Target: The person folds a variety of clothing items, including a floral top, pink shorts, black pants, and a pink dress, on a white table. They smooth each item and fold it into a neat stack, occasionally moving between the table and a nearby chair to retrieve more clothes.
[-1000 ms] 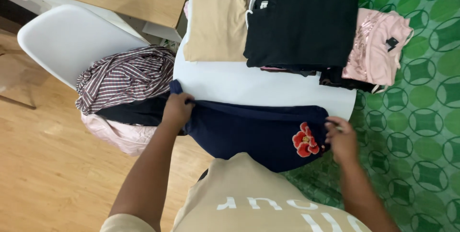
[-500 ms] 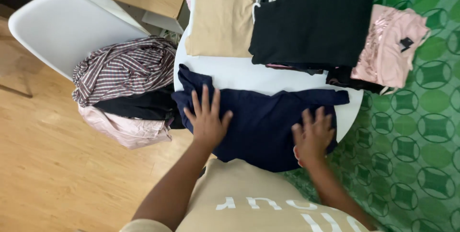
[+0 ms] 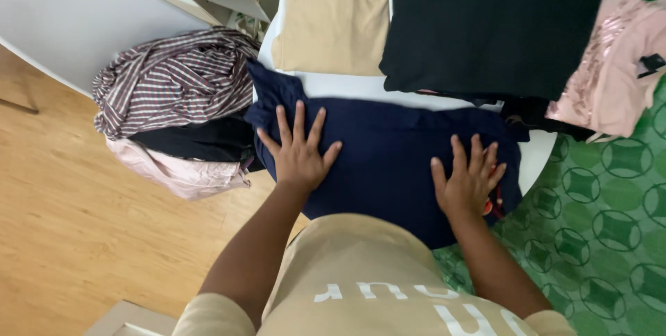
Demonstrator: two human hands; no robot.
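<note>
**Both palms flat on navy garment, smoothing**

Left hand (image 3: 298, 152) and right hand (image 3: 466, 180) lay spread and well apart, fingers splayed, pressing the navy garment (image 3: 388, 159) onto the white table (image 3: 347, 86), gripping nothing. To do it well: press outward evenly and keep the near edge from sliding off (it overhung the table). Left: striped shirt (image 3: 173, 79) heaped on the chair (image 3: 62, 23), touching the navy sleeve. Behind: tan stack (image 3: 333, 17), black stack (image 3: 485, 23), pink top (image 3: 610, 72), leaving little room.
</note>
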